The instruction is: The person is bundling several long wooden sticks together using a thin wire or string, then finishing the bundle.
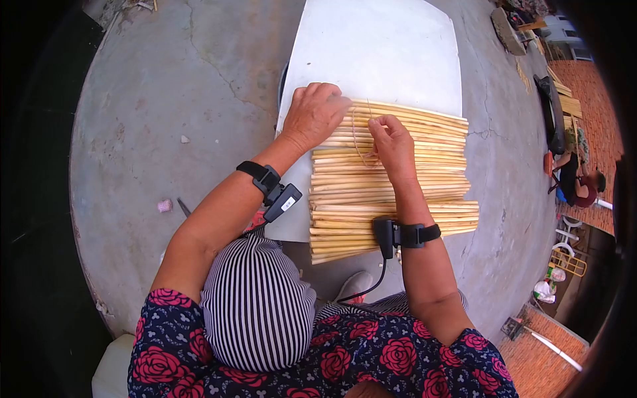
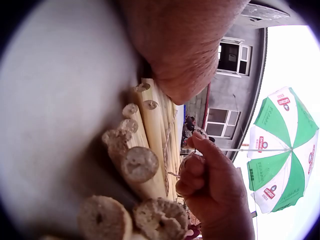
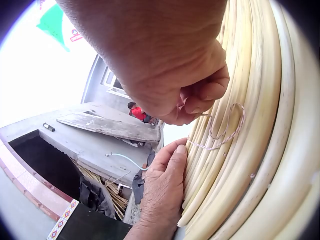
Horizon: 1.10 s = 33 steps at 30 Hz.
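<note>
A mat of pale peeled stalks, laid side by side, lies on a white board; their cut ends show pith. A thin twisted string loops over the stalks. My right hand pinches the string above the mat, fingertips close together and partly hidden by the hand in the right wrist view. My left hand is at the mat's far edge, its thumb and forefinger gripping the outermost stalk near where the string meets the edge.
Concrete floor surrounds the board. A small pink object and a dark tool lie to the left. At the far right another person sits by a brick wall. A green-and-white umbrella stands in the background.
</note>
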Motion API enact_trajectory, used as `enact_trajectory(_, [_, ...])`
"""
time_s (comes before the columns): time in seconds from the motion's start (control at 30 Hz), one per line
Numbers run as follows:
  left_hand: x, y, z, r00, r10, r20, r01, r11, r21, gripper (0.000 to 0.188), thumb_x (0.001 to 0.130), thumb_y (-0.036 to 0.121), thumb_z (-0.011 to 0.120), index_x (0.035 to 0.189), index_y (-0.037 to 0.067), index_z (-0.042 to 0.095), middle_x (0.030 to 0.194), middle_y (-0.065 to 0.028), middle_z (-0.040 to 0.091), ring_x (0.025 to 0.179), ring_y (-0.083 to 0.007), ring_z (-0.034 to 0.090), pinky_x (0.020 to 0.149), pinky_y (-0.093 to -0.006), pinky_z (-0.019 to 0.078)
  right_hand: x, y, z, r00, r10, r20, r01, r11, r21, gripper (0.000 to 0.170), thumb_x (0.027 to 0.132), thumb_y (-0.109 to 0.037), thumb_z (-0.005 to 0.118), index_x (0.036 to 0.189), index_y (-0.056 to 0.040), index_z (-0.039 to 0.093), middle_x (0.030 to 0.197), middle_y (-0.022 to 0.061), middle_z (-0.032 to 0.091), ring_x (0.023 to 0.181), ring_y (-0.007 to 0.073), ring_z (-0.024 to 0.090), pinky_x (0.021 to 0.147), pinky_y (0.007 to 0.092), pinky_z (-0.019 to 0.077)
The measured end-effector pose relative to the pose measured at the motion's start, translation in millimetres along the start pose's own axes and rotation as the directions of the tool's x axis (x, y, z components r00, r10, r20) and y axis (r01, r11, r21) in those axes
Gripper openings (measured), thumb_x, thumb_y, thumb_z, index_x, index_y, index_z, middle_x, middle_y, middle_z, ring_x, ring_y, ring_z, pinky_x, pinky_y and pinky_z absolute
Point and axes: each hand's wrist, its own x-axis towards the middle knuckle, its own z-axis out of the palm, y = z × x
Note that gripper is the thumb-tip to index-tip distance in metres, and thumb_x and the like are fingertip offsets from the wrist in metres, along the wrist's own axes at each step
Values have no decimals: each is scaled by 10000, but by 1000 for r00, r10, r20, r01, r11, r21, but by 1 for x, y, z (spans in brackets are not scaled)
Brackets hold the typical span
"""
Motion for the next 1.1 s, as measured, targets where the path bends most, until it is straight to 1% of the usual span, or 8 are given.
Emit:
enact_trajectory(0.07, [-1,0,-1,1000,-6,0,6,1000,1,158,854,202,644,997,145,679,1063,-9,591,1069,-207,528,919,-372,368,1,0,0,1000,12,7,-12,999,-32,190,918,-231,610,916,-41,605,664,47,633,542,120,583,555,292,489])
enact_trajectory(0.27, [0,-3,0,999,-37,-11,36,999,-30,154,863,224,633,971,115,653,1070,-21,594,1075,-222,524,928,-381,365,1,8,8,998,-59,-32,59,998,-4,211,926,-223,593,1053,-66,652,685,58,650,563,118,593,579,298,493])
enact_trajectory(0.37, [0,-3,-2,1000,-22,5,22,1000,-23,151,864,215,631,979,128,672,1078,-20,593,1081,-216,523,933,-376,364,3,10,10,999,-45,0,45,995,-84,253,919,-236,590,1116,-98,666,708,81,661,603,164,618,620,320,504])
enact_trajectory(0.47, [-1,-2,-2,1000,-21,21,22,999,-29,173,855,192,632,1012,159,696,1096,-14,591,1096,-209,519,941,-367,359,3,14,13,995,-89,-37,79,973,-218,283,905,-242,586,1146,-122,670,752,111,678,667,230,646,670,352,513])
enact_trajectory(0.57, [-2,-3,-1,1000,-4,30,5,1000,-31,230,843,170,633,1058,201,709,1121,-6,587,1116,-203,513,951,-363,354,3,17,15,997,-81,-15,76,973,-217,308,894,-247,580,1169,-135,663,802,135,690,738,282,660,704,379,516])
enact_trajectory(0.87, [-2,0,-4,997,17,71,-16,1000,-3,293,823,129,636,1085,239,705,1143,3,582,1133,-201,507,963,-367,349,0,10,15,995,-102,1,99,966,-239,311,890,-238,582,1164,-120,672,846,151,698,773,289,670,730,377,523])
enact_trajectory(0.97, [-2,-1,-6,997,22,76,-21,1000,-20,298,814,112,640,1076,237,705,1141,4,583,1131,-200,509,963,-367,349,4,12,16,995,-93,25,96,975,-201,319,890,-231,585,1164,-90,667,845,154,700,775,273,672,724,362,523])
enact_trajectory(1.1, [-2,-2,-5,997,34,73,-32,999,-31,308,802,94,644,1069,235,705,1138,5,584,1129,-198,511,966,-366,349,9,16,15,995,-65,70,73,992,-105,322,891,-213,585,1161,-56,663,814,137,697,688,204,658,668,326,521])
